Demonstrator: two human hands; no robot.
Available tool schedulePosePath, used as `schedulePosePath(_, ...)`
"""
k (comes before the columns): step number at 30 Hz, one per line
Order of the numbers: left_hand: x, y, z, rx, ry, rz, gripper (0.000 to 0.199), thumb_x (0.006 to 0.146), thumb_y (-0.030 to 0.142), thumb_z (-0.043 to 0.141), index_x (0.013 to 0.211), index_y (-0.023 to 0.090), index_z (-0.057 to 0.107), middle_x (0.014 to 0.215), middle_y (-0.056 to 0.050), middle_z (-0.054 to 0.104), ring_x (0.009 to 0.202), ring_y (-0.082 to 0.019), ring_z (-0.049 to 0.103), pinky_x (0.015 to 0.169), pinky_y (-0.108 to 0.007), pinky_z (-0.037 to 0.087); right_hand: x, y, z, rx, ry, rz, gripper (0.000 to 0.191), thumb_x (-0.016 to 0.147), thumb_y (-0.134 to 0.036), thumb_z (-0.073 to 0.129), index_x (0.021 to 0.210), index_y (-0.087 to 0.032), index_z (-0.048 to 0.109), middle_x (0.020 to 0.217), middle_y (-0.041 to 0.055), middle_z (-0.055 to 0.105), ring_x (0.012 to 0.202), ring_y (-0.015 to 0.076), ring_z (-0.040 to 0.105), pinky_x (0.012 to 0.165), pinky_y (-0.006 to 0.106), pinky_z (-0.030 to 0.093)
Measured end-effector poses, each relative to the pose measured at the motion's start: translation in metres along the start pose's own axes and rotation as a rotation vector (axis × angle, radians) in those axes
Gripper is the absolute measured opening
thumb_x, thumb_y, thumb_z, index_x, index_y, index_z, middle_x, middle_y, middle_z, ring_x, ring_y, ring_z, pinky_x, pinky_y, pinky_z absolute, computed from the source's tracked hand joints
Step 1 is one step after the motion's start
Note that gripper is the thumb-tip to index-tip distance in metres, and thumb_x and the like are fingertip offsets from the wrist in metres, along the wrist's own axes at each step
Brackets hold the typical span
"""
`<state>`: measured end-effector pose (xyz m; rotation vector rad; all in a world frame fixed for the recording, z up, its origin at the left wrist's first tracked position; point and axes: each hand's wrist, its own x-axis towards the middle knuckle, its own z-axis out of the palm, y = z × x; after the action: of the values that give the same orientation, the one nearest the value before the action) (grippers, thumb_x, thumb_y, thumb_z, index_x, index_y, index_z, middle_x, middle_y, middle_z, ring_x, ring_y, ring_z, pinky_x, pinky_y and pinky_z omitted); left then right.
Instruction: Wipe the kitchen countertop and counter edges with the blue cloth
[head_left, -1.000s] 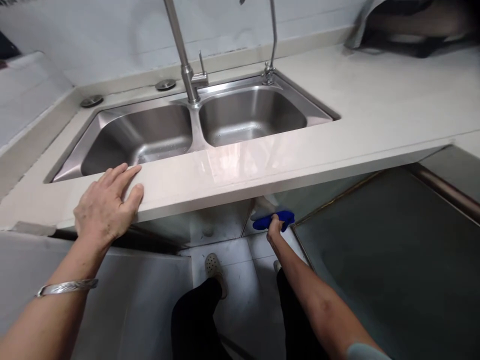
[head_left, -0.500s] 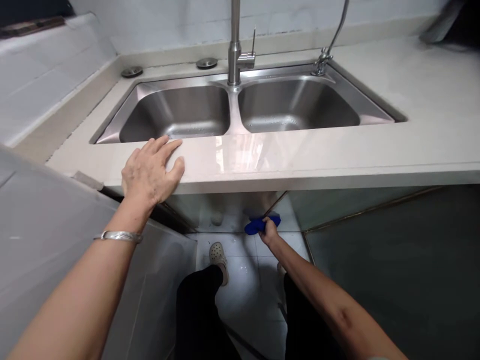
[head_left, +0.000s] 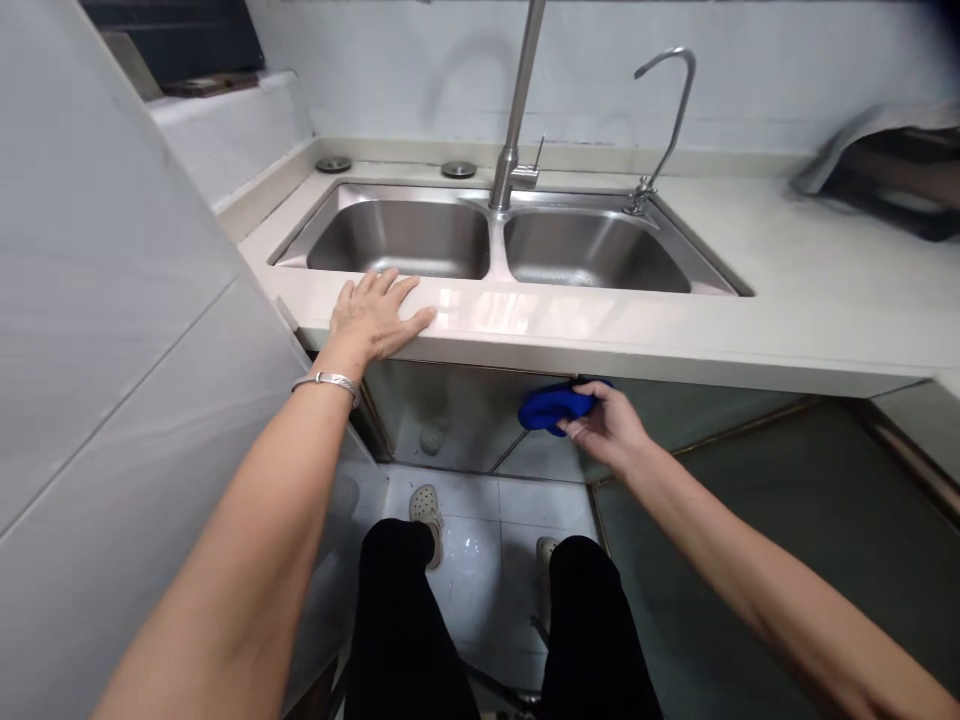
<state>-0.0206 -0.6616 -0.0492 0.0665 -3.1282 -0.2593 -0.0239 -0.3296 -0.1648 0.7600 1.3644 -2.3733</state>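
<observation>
My left hand point(head_left: 375, 315) lies flat on the front edge of the pale countertop point(head_left: 637, 325), fingers spread toward the left sink basin point(head_left: 401, 235). In my right hand point(head_left: 607, 430) is a folded blue cloth point(head_left: 553, 408), gripped between thumb and fingers. The cloth is up against the glossy cabinet door point(head_left: 450, 400) just under the counter's overhang; whether it presses flat on the door I cannot tell. Part of the cloth is hidden behind my fingers.
A tall faucet point(head_left: 510, 170) and a thin curved tap point(head_left: 679, 110) rise behind the double sink. Two drain strainers point(head_left: 458, 169) sit along the back ledge. A white tiled wall point(head_left: 112, 250) closes in on the left. A dark appliance point(head_left: 892, 180) stands at the right.
My right hand has come up with the blue cloth from low by the floor to just below the counter edge. My left hand stays on the counter. The camera view has shifted.
</observation>
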Motion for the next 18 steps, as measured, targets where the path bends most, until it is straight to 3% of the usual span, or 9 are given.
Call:
schedulePosePath(3,0.001,-0.001,-0.006,0.026,-0.065,0.014,0.078,0.092,0.074,0.028,0.157,0.031,0.031,0.169,-0.003,0.023,0.155,-0.033,0.019,0.126,-0.053,0.014,-0.021,-0.018,0.009,0.012,-0.042,-0.046,0.024,0.065,-0.007,0.061,0.083,-0.020,0.052,0.075,-0.0039,0.060,0.069,0.0132,0.060,0.064,0.028,0.060)
schedulePosePath(5,0.003,-0.002,-0.010,0.056,-0.074,0.052,0.077,0.092,0.073,0.030,0.156,0.030,0.034,0.166,-0.006,0.030,0.151,-0.035,0.025,0.124,-0.052,0.020,-0.028,-0.021,0.014,-0.007,-0.045,-0.075,0.025,0.066,-0.005,0.061,0.084,-0.020,0.054,0.079,-0.0033,0.062,0.073,0.0130,0.061,0.066,0.028,0.062)
schedulePosePath(10,0.013,-0.009,-0.006,0.008,0.026,0.134,0.073,0.088,0.068,0.043,0.149,0.027,0.044,0.154,-0.012,0.044,0.143,-0.040,0.034,0.118,-0.054,0.030,-0.023,-0.009,0.030,-0.138,0.088,-0.103,0.027,0.069,-0.002,0.060,0.090,-0.017,0.058,0.087,-0.0003,0.065,0.075,0.0133,0.063,0.061,0.026,0.060)
schedulePosePath(18,0.024,-0.017,0.006,-0.073,0.070,0.216,0.063,0.089,0.061,0.046,0.145,0.031,0.049,0.146,-0.006,0.053,0.138,-0.031,0.041,0.120,-0.045,0.028,-0.010,0.014,0.053,-0.153,0.192,-0.168,0.024,0.068,-0.003,0.059,0.083,-0.019,0.049,0.079,-0.0047,0.060,0.069,0.0106,0.059,0.063,0.028,0.059)
